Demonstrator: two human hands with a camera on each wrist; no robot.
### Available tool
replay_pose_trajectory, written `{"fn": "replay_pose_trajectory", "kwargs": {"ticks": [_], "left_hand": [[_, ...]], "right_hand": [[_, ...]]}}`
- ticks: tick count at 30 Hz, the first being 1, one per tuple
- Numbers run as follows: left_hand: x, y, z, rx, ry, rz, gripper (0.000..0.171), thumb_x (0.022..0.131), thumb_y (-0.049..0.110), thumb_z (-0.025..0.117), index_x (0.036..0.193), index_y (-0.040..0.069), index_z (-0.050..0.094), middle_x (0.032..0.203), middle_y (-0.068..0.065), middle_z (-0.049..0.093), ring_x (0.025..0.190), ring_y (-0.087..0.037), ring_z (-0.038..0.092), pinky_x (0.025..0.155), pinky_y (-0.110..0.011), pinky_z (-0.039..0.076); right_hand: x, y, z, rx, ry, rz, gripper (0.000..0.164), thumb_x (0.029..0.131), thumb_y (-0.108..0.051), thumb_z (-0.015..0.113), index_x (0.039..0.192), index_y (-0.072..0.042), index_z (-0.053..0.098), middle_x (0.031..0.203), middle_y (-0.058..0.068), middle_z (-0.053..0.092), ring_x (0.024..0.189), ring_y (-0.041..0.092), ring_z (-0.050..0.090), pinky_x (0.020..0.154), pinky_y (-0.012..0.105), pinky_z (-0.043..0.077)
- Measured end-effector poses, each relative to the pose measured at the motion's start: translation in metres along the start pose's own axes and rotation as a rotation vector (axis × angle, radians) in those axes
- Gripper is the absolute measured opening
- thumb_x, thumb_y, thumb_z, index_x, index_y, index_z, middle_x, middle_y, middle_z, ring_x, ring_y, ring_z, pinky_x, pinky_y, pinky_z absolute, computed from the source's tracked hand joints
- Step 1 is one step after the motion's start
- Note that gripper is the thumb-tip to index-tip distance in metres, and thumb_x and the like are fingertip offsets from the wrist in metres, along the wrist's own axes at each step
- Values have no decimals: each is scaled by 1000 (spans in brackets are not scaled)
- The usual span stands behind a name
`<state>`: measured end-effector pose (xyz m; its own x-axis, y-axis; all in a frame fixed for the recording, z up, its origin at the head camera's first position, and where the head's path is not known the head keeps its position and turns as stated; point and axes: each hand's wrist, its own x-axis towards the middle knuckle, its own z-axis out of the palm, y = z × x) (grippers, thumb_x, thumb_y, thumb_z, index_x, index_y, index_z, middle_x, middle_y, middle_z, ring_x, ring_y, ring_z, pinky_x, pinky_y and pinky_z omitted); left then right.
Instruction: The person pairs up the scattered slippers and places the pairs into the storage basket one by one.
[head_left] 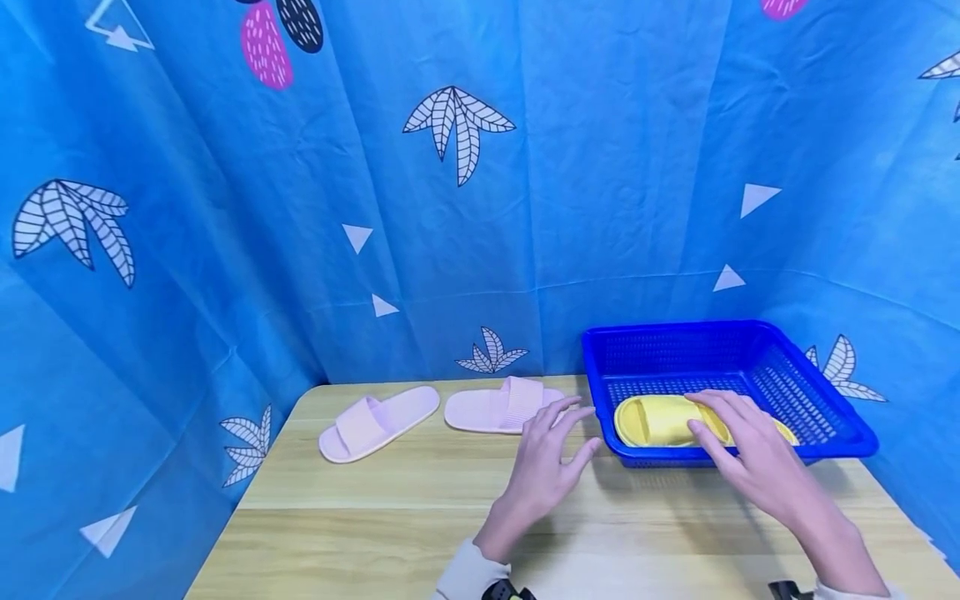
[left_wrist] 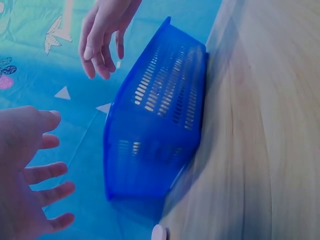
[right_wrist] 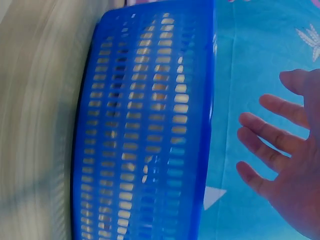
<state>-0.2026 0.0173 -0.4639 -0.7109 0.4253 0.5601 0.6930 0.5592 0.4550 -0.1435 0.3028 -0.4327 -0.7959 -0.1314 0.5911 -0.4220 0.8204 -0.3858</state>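
A yellow slipper [head_left: 660, 421] lies in the blue plastic basket [head_left: 675, 328], near its front wall, and a bit more yellow shows past the wrist side of my right hand. Over that slipper hangs my right hand [head_left: 753, 450], hiding part of it; in the right wrist view its spread fingers [right_wrist: 272, 137] hold nothing, above the basket's rim. My left hand [head_left: 542, 467] is just left of the basket, fingers apart, with nothing in its grasp. Its fingertips overlap the end of a pink slipper [head_left: 474, 410] in the head view.
Another pink slipper [head_left: 377, 423] lies at an angle farther left on the wooden table [head_left: 360, 525]. The basket stands at the table's back right. A blue patterned curtain [head_left: 450, 233] hangs behind and along both sides.
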Motion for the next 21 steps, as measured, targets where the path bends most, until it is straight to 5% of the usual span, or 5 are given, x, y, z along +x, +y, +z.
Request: {"fn": "replay_pose_trajectory", "kwargs": {"ticks": [10, 16, 21], "left_hand": [[-7, -24, -30, -37, 94, 33, 43, 97, 30, 72, 136, 15, 64, 143, -9, 58, 134, -26, 52, 107, -54, 41], [-12, -37, -45, -54, 131, 15, 43, 96, 27, 73, 135, 13, 65, 144, -10, 58, 145, -33, 42, 110, -59, 36], [-13, -47, -59, -21, 151, 0, 43, 96, 27, 73, 137, 15, 65, 145, -8, 57, 136, -29, 51, 107, -57, 39]], "right_hand": [[11, -16, 16, 66, -6, -8, 43, 97, -17, 72, 138, -13, 61, 136, 12, 60, 129, 37, 50, 100, 64, 38], [19, -25, 26, 70, -32, -13, 47, 97, -21, 72, 141, -13, 58, 137, 11, 59, 131, 37, 49, 100, 65, 39], [24, -32, 34, 74, -38, -16, 53, 96, -23, 73, 145, -12, 55, 138, 11, 59, 130, 37, 50, 100, 66, 41]]}}
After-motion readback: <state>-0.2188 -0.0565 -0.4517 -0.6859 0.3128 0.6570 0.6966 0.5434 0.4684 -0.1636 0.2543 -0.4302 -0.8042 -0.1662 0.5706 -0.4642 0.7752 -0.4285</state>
